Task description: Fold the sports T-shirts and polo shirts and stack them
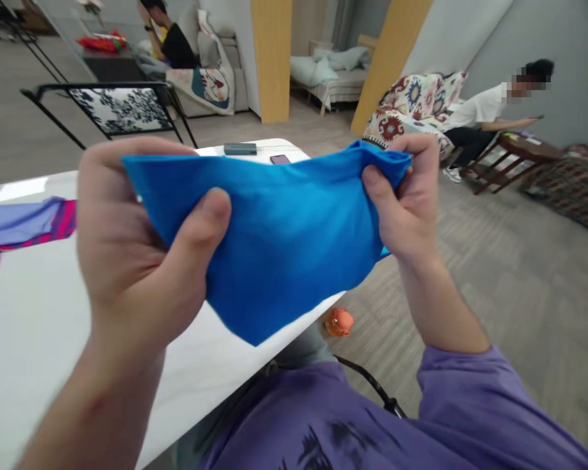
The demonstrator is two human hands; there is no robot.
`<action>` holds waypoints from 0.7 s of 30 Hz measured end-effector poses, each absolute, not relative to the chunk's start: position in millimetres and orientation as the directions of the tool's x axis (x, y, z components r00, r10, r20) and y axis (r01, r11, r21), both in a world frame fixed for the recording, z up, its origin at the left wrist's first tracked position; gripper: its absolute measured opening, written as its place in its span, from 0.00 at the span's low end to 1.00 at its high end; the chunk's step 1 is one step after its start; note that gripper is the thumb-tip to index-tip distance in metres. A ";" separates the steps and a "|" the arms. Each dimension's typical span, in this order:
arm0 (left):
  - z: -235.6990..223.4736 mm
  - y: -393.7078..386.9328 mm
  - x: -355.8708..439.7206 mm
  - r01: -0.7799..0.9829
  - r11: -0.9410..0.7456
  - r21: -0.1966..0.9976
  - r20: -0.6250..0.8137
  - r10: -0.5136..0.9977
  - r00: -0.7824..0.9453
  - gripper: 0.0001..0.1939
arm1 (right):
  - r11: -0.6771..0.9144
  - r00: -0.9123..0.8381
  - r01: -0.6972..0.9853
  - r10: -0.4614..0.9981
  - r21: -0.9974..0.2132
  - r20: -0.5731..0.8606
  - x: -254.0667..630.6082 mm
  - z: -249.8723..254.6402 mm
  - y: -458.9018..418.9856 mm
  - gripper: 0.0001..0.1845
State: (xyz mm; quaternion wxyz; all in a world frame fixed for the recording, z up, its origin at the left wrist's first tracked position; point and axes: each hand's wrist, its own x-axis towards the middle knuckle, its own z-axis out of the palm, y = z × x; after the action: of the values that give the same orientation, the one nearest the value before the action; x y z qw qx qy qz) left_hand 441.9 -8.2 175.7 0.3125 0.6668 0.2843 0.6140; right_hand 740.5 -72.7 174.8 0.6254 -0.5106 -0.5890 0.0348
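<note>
A dark rectangular device (240, 149) and a phone (280, 159) lie on the white counter (196, 372). An orange object (340, 322) rests on the floor (500, 287).

Blue cloth (298, 228): one counted. Bare hands (142, 248) (411, 209): two counted. White table (34, 339): one noted; at its far end, one phone (280, 159) and one dark box (240, 149) recorded. Seated persons (179, 47) (485, 108): two counted, far left and far right.

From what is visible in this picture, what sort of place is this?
It looks like a home living area, or perhaps a showroom furnished like one: there is a sofa with a patterned throw, a bed beyond the opening, and a small wooden side table.
</note>
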 end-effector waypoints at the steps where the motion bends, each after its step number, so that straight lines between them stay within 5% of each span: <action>1: 178.5 1.8 465.5 -0.028 -0.703 0.711 0.699 0.701 0.142 0.26 | 0.476 0.294 0.577 0.638 -0.664 0.712 765.4 186.1 -72.9 0.26; 4: 170.3 55.1 543.8 -0.123 -0.768 0.629 0.769 0.590 0.246 0.29 | 0.441 0.223 0.630 0.685 -0.639 0.693 844.5 206.9 -48.3 0.29; 6: 151.1 100.5 595.1 -0.103 -0.727 0.679 0.721 0.634 0.279 0.32 | 0.370 0.191 0.685 0.740 -0.627 0.645 892.8 204.9 -17.1 0.30; 11: 75.5 176.2 669.6 0.287 -0.524 0.802 0.415 0.834 0.363 0.33 | -0.013 0.275 0.858 0.856 -0.514 0.438 957.0 144.2 54.0 0.37; 14: 31.6 158.4 673.0 0.439 -0.579 0.686 0.427 0.810 0.401 0.36 | -0.096 0.236 0.915 0.916 -0.393 0.325 957.7 91.3 67.2 0.41; 18: -16.3 80.9 674.8 0.315 -0.798 0.513 0.427 0.556 0.713 0.35 | -0.098 0.168 0.927 0.971 -0.362 0.168 944.3 27.5 65.7 0.39; 21: -47.4 31.3 688.3 0.258 -0.858 0.445 0.329 0.424 0.844 0.47 | -0.154 0.190 0.915 0.980 -0.374 0.062 938.6 -7.1 64.1 0.40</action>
State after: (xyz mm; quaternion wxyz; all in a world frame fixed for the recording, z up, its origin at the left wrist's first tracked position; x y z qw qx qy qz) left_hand 688.3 31.3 -47.4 0.1957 0.9400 0.1813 0.2127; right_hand 938.6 64.1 -7.1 0.1664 -0.7531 -0.6289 0.0979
